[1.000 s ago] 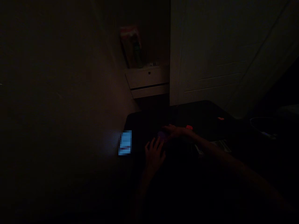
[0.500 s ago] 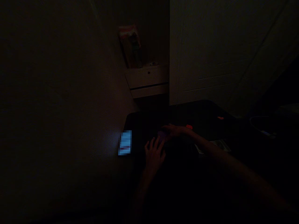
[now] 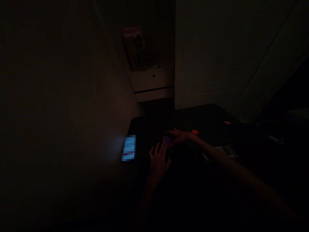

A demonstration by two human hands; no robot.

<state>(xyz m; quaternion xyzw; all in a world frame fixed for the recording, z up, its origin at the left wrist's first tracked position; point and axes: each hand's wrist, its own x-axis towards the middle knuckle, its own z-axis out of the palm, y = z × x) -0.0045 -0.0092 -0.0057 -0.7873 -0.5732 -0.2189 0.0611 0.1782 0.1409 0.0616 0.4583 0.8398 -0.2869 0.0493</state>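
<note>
The scene is very dark. A small purple rounded lump [image 3: 166,140] lies on the dark tabletop [image 3: 154,124]; its exact kind cannot be made out. My left hand [image 3: 159,160] rests on the near side with fingers spread, and its fingertips touch the lump. From the right, my right hand [image 3: 179,136] reaches round the lump's far and right side, its fingers curved against it. A bright red-orange piece [image 3: 195,132] is just beyond my right wrist. Another small orange piece [image 3: 227,122] lies farther right.
A lit phone screen [image 3: 128,148], blurred out, is at the table's left edge beside the wall [image 3: 72,106]. Under my right forearm lies a flat printed item [image 3: 227,151]. A thin cable [image 3: 263,130] curves at the right. Behind stand a drawer unit [image 3: 152,82] and a pale panel [image 3: 207,64].
Both hands stay almost in place around the purple lump, with slight finger movement. More of the lump's top shows between them now. The phone and orange pieces keep their places.
</note>
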